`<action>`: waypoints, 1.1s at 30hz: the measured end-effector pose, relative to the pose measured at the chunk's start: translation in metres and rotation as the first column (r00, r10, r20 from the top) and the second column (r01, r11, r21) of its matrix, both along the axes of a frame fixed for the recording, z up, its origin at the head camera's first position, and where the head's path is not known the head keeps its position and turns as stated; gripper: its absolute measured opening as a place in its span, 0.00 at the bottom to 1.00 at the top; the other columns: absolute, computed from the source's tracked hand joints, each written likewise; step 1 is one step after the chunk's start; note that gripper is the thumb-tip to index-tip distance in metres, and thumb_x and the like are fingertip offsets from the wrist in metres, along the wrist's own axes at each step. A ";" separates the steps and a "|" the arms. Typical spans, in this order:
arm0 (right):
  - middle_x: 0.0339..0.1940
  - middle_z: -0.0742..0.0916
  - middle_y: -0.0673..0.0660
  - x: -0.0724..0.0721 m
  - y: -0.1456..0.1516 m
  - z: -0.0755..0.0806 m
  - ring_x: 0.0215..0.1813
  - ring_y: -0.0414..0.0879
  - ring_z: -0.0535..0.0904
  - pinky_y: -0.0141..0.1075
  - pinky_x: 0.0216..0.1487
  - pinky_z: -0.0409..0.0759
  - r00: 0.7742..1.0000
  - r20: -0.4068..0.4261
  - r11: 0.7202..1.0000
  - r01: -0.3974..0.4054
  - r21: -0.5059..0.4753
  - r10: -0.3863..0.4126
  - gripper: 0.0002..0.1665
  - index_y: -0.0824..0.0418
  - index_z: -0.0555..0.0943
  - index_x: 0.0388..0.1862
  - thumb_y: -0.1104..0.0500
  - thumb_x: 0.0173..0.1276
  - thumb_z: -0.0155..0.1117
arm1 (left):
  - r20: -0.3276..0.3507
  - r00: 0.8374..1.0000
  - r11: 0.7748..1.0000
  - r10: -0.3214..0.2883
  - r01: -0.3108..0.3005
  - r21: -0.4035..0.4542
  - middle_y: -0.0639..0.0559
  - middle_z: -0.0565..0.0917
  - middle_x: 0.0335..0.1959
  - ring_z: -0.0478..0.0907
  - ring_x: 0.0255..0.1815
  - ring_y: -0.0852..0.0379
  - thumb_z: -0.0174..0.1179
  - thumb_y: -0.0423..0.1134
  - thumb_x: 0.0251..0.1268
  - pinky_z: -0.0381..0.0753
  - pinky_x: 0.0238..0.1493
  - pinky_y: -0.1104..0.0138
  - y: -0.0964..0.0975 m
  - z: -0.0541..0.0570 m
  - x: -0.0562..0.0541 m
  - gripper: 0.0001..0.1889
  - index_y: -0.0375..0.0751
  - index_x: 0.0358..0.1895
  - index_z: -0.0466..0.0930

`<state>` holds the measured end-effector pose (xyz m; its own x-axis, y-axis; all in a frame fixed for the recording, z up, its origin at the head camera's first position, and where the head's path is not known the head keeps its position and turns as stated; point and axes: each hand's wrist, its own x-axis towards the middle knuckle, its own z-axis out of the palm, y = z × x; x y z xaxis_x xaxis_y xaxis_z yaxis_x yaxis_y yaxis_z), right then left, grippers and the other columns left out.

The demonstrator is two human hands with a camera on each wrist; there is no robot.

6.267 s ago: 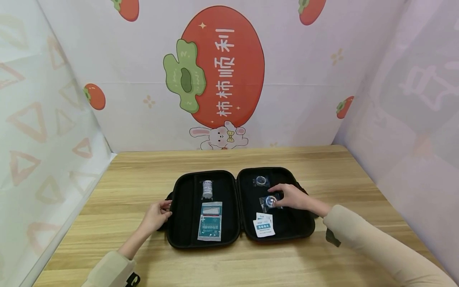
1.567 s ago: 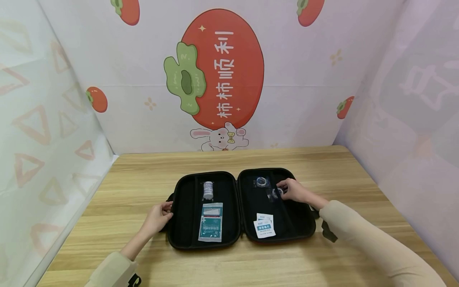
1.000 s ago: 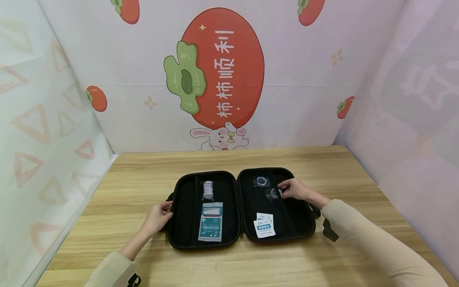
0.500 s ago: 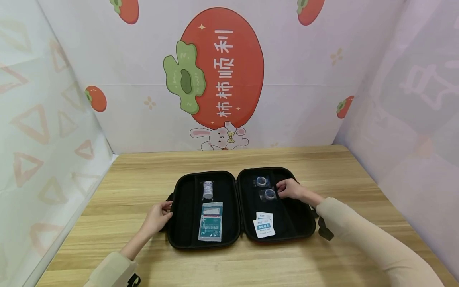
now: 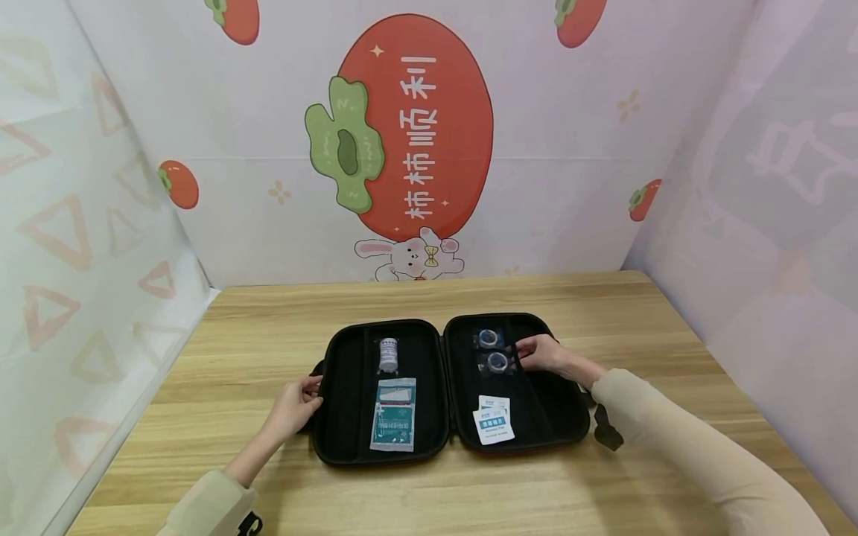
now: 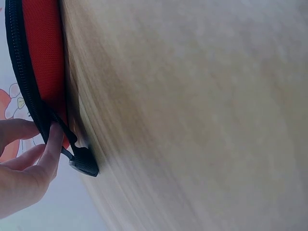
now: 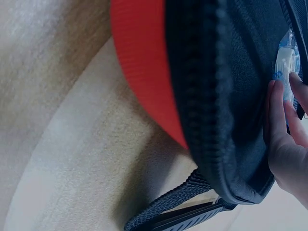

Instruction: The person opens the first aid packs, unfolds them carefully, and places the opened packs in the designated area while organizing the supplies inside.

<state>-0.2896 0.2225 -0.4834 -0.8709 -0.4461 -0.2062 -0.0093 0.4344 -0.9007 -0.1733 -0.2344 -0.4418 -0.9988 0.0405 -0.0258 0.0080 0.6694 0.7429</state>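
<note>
An unzipped black-lined, red-shelled first-aid case (image 5: 442, 447) lies spread flat on the table. My left hand (image 5: 296, 403) pinches its left rim; in the left wrist view those fingers (image 6: 55, 134) sit on the zip edge beside the black tab. At the case's right half, my right hand (image 5: 544, 353) reaches in at the pocket's edge band and pinches a clear-wrapped roll of tape (image 5: 497, 362). The right wrist view shows fingertips at the lower end of this wrapped roll (image 7: 287, 60). Just behind it lies a second wrapped roll of tape (image 5: 488, 339).
White alcohol pad packets (image 5: 494, 426) lie at the right half's front. The left half holds a small white bottle (image 5: 389, 355) and a teal-and-white packet (image 5: 393, 414). A black strap (image 7: 168, 204) hangs off the case's right side. The wooden table (image 5: 402, 499) meets printed fabric walls (image 5: 563, 186).
Since the earliest frame, my right hand has brought the front roll back to the pocket's edge band. In the last second the roll slid left, lining up below the other. My left hand stayed put.
</note>
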 end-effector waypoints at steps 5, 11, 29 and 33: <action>0.38 0.81 0.70 0.034 -0.024 0.056 0.36 0.42 0.78 0.32 0.36 0.78 0.998 0.043 0.997 0.044 0.068 -0.047 0.22 0.83 0.68 0.50 0.74 0.56 0.54 | -0.003 1.000 1.000 0.000 0.000 -0.001 0.35 0.77 0.37 0.77 0.32 0.48 0.53 0.22 0.53 0.77 0.30 0.65 -0.001 -0.002 -0.001 0.19 0.20 0.51 0.69; 0.41 0.80 0.71 0.029 -0.019 0.047 0.36 0.44 0.79 0.36 0.36 0.79 0.998 0.036 0.997 0.053 0.050 -0.055 0.22 0.83 0.68 0.49 0.74 0.55 0.55 | -0.008 1.000 1.000 -0.003 0.003 -0.004 0.36 0.77 0.38 0.76 0.32 0.49 0.53 0.22 0.53 0.77 0.30 0.66 -0.001 -0.003 -0.002 0.19 0.20 0.51 0.69; 0.33 0.83 0.57 -0.015 0.025 -0.037 0.36 0.43 0.80 0.35 0.34 0.79 0.985 -0.149 0.995 -0.088 -0.039 0.081 0.18 0.63 0.77 0.47 0.63 0.55 0.63 | -0.002 1.000 1.000 -0.010 0.010 -0.014 0.35 0.77 0.38 0.76 0.32 0.48 0.53 0.22 0.53 0.77 0.30 0.65 0.000 0.001 0.001 0.19 0.19 0.51 0.68; 0.32 0.84 0.59 0.012 0.009 0.005 0.35 0.45 0.79 0.35 0.33 0.78 0.968 -0.239 0.996 -0.062 0.068 0.076 0.17 0.70 0.77 0.44 0.66 0.54 0.62 | -0.007 1.000 1.000 -0.007 0.007 -0.019 0.35 0.77 0.38 0.76 0.32 0.48 0.53 0.22 0.53 0.77 0.31 0.64 0.000 0.000 0.000 0.19 0.20 0.51 0.68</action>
